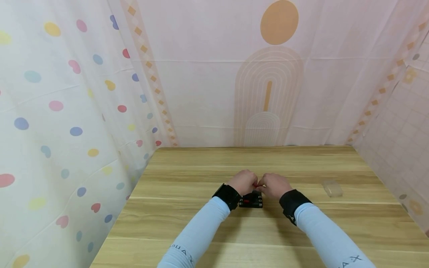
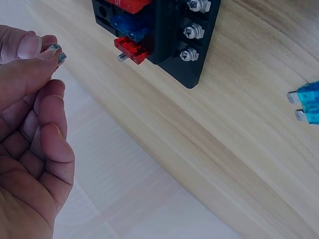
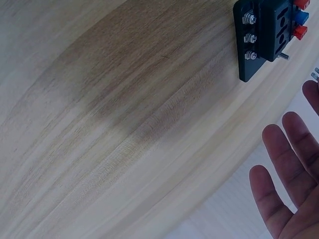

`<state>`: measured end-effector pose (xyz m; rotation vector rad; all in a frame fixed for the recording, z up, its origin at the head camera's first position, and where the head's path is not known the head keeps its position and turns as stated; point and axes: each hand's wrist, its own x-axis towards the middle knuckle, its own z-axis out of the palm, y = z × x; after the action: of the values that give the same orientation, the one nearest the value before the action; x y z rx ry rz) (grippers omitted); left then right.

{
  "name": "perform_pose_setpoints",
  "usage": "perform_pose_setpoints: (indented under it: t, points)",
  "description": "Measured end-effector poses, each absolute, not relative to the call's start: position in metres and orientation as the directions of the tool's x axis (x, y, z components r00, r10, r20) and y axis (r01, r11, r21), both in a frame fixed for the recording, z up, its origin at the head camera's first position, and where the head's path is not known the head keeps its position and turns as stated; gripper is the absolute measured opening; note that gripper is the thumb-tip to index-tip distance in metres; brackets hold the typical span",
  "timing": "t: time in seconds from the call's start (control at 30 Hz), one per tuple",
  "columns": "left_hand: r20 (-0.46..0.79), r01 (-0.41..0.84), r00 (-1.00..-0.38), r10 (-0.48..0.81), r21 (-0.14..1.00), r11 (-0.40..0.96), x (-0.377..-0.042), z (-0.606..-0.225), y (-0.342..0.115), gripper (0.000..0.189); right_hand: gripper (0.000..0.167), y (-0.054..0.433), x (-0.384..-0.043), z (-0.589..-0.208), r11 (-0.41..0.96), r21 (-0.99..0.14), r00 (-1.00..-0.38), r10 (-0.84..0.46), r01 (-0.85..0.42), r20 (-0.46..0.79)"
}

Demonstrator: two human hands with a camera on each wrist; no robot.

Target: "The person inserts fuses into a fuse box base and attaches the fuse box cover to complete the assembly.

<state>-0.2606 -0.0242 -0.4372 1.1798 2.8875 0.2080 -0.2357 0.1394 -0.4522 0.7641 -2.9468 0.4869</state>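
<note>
A black fuse box (image 1: 250,203) lies on the table just on my near side of both hands. Red (image 2: 131,50) and blue (image 2: 130,27) fuses sit in it, and screw terminals run along its sides. My left hand (image 1: 244,181) pinches a small blade fuse (image 2: 60,54) between thumb and forefinger, its metal prongs showing; the other fingers curl loosely. My right hand (image 1: 275,185) meets it there, thumb and forefinger closed on the same fuse, whose body is mostly hidden. Its remaining fingers (image 3: 279,144) are spread. A loose blue fuse (image 2: 308,102) rests beside the box.
A clear plastic case (image 1: 332,188) lies farther right on the wooden table (image 1: 187,171). Patterned curtains (image 1: 207,93) hang behind the table and along both sides.
</note>
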Motion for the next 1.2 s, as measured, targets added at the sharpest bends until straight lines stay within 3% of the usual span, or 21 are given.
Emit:
perform_pose_setpoints:
  t: [0.8,1.2]
  points:
    - [0.013,0.689,-0.722,0.691,0.1,0.718,-0.26,-0.435,-0.027,0.008,0.009,0.142,-0.236,-0.453,0.826,-0.313,-0.882,-0.459,-0.469,0.109]
    - [-0.013,0.69,-0.719,0.695,0.108,0.716,-0.258,-0.433,-0.026,0.007,0.021,0.137,-0.235,-0.446,0.853,-0.299,-0.902,-0.426,-0.427,0.072]
